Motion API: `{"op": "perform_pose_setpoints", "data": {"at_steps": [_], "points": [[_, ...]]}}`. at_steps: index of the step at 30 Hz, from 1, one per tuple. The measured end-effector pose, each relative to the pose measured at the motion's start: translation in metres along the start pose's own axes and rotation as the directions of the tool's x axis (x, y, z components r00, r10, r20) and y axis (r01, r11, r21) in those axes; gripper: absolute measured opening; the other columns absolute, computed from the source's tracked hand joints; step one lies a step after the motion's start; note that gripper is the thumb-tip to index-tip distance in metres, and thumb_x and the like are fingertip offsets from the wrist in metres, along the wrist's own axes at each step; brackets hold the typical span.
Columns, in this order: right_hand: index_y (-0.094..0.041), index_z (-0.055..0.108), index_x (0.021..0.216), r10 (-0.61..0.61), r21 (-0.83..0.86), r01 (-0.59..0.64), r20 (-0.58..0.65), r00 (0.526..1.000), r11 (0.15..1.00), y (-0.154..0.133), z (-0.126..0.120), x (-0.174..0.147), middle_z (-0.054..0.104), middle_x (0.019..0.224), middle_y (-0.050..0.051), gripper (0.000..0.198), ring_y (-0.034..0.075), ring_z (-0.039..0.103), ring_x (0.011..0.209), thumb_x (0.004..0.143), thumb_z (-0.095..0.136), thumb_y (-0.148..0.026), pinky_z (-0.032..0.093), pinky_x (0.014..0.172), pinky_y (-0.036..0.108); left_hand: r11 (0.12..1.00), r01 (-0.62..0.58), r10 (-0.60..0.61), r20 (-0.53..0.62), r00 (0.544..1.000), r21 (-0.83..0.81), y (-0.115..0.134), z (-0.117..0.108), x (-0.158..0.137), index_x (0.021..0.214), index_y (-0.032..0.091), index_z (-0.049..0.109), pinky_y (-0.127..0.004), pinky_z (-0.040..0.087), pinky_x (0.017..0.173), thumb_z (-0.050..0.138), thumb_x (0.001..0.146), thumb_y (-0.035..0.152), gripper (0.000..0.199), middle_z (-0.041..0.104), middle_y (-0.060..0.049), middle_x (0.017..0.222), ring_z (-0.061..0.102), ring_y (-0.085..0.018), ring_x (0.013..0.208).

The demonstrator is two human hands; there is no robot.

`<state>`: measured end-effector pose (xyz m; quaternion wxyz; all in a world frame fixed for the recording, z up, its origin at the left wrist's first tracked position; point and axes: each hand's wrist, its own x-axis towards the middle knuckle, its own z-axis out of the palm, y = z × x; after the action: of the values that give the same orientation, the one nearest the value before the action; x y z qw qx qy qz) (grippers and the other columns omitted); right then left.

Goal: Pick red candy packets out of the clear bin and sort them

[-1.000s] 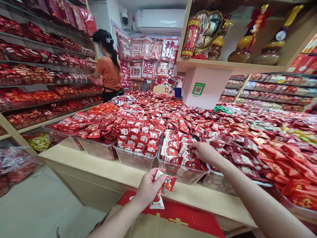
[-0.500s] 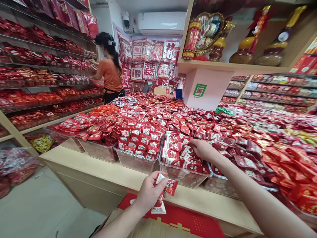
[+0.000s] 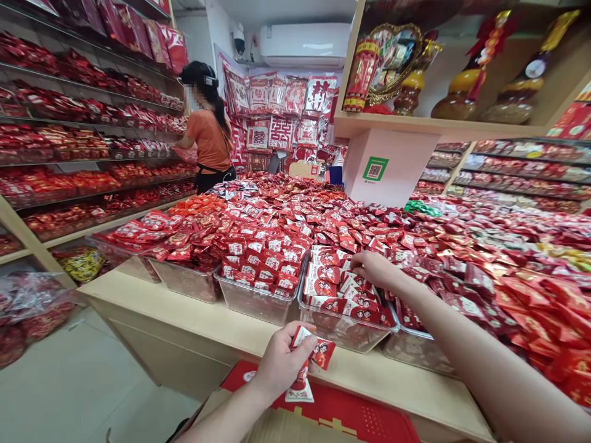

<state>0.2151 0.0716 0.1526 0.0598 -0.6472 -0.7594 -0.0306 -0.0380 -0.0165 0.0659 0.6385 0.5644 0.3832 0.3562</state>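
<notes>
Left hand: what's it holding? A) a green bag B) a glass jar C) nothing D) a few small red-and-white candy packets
D: the left hand is closed around a few small red-and-white candy packets, held above the pale wooden counter edge, in front of the clear plastic bin.

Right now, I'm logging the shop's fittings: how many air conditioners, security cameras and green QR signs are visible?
Air conditioner: 1
Security camera: 1
Green QR sign: 1
Total: 3
</notes>
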Motion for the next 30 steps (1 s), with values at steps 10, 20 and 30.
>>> {"op": "perform_pose_setpoints", "data": {"at_steps": [10,20,30], "points": [[-0.018,0.059,0.075,-0.055,-0.006,0.055,-0.056,0.997,0.998,0.002,-0.009,-0.014,0.061,0.080,0.005,0.015,0.014,0.054,0.072,0.074,0.044,-0.015,0.037,0.064,0.022,0.997,-0.015,0.018,0.029,0.999,-0.080,-0.010,-0.003,0.002,0.080,0.015,0.048,-0.020,0.041,0.042,0.056,0.071,0.045,0.033,0.052,0.003,0.056,0.050,-0.009,0.043],[-0.021,0.050,0.080,0.082,0.270,0.006,-0.314,0.946,0.963,-0.029,-0.038,-0.065,0.061,0.070,0.003,0.013,0.015,0.053,0.061,0.082,0.037,-0.026,0.039,0.057,0.025,0.992,-0.016,0.026,0.074,0.997,-0.128,0.002,-0.001,-0.006,0.109,0.022,0.043,-0.021,0.043,0.037,0.059,0.070,0.041,0.046,0.046,0.007,0.056,0.049,-0.009,0.040],[-0.020,0.061,0.079,-0.149,0.332,0.172,-0.092,0.984,0.927,-0.078,-0.013,-0.055,0.066,0.079,0.002,0.020,0.013,0.058,0.071,0.082,0.044,-0.029,0.044,0.065,0.023,0.955,0.046,-0.066,-0.058,0.996,-0.294,0.004,0.001,-0.001,0.087,0.013,0.049,-0.020,0.044,0.035,0.056,0.071,0.048,0.038,0.054,0.002,0.053,0.049,-0.009,0.039]]}}
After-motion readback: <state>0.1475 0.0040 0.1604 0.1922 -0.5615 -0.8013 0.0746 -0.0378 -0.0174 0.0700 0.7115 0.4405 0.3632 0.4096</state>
